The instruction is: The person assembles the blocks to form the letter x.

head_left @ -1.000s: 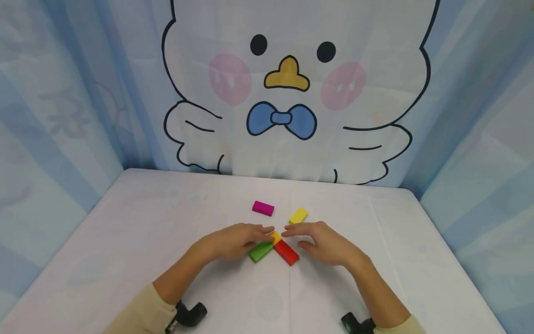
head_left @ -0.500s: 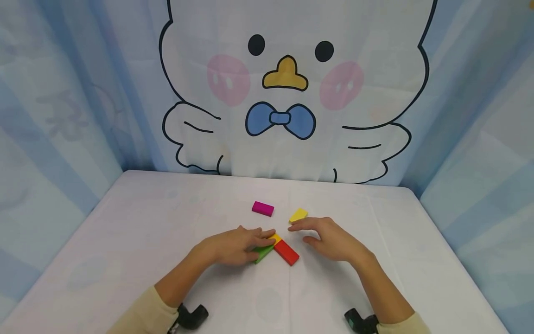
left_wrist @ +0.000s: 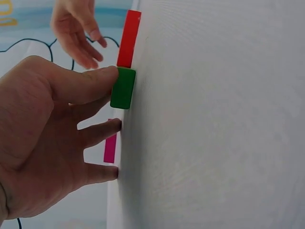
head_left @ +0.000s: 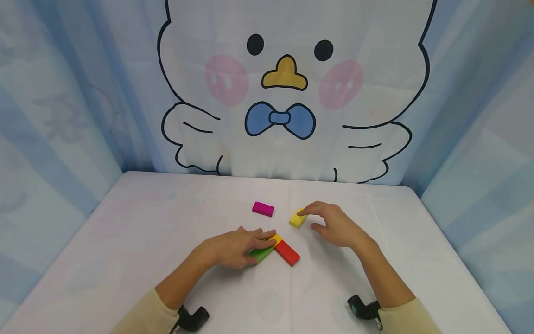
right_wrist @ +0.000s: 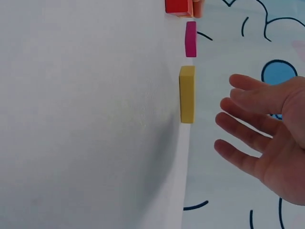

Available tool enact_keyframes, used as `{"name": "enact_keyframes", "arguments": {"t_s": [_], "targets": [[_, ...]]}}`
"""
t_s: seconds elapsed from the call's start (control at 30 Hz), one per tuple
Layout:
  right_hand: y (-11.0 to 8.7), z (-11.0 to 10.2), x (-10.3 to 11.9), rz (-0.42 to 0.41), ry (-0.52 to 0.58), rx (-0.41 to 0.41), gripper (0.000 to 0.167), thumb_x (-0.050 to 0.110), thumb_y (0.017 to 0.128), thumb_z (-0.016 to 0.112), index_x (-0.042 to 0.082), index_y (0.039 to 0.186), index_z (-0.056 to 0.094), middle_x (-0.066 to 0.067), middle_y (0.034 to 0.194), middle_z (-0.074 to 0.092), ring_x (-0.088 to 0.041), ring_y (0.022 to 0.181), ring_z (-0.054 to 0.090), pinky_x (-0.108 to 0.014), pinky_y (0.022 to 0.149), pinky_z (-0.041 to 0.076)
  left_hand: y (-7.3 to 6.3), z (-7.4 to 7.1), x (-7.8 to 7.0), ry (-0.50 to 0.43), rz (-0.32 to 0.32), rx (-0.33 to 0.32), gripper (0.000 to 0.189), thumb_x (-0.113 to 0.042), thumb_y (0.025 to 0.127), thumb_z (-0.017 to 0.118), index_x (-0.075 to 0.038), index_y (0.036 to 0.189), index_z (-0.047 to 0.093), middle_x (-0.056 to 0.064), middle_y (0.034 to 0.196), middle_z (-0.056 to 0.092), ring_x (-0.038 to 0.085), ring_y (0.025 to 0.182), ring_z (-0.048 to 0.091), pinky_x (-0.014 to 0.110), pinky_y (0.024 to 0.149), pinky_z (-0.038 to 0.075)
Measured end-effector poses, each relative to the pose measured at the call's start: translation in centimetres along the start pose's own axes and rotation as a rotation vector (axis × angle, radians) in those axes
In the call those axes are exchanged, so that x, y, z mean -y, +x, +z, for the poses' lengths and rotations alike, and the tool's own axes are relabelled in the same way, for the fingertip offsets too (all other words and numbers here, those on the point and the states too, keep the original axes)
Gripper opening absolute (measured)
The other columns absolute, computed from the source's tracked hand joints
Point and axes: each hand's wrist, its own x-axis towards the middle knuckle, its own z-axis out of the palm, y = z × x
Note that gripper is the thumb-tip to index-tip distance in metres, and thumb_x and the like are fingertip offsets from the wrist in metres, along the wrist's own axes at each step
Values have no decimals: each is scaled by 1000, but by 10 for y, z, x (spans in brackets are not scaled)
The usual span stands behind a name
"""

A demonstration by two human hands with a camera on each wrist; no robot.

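A green block (head_left: 263, 254), a yellow-orange block (head_left: 277, 238) and a red block (head_left: 288, 253) lie together on the table. Over the green and yellow-orange ones rests my left hand (head_left: 238, 248), its fingers fairly straight. In the left wrist view its thumb touches an upper corner of the green block (left_wrist: 123, 88), and the other fingers spread toward the tabletop. My right hand (head_left: 339, 226) hovers just right of a lighter yellow block (head_left: 296, 221). The right wrist view shows a gap between that hand's loose fingers and the yellow block (right_wrist: 187, 95).
A magenta block (head_left: 263, 209) lies farther back, left of the yellow one. The white-covered table (head_left: 125, 222) ends at a curtain (head_left: 288, 153) with a cartoon figure, and curtains flank both sides. Black wrist cameras (head_left: 194, 319) hang below the forearms.
My right hand has moved away from the joined blocks, back and right to the lighter yellow block. My left hand has settled lower over the green and yellow-orange blocks.
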Motion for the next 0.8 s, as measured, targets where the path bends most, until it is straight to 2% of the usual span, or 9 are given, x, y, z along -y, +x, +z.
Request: {"name": "enact_keyframes", "arguments": {"t_s": [0.13,0.3,0.57,0.8], "targets": [[8,-4,-6,16,34,-8,41,-1,93,72,16,130,72,-5,131,68,-33,124,63,-54,103,56,0,0,0,2,-3,1,63,-23,101,66,-33,159,43,-18,171,27,23,159,29,60,127,24],[20,-3,-16,-2,99,10,42,-4,92,72,13,131,71,-8,131,68,-33,120,64,-51,103,56,1,0,1,6,-7,-4,63,-24,101,66,-34,159,44,-19,170,28,23,159,29,60,127,24],[37,1,-30,24,140,62,40,-5,92,72,14,127,71,-8,131,67,-32,123,62,-50,105,55,-1,-1,0,-7,-3,1,64,-22,100,67,-33,158,45,-19,170,28,22,159,29,60,127,23],[48,5,-33,68,188,124,39,-4,93,69,15,127,73,-9,133,65,-32,126,60,-50,107,54,0,-1,-1,-17,-7,0,64,-23,99,68,-35,158,45,-20,170,29,23,159,29,60,126,24]]}}
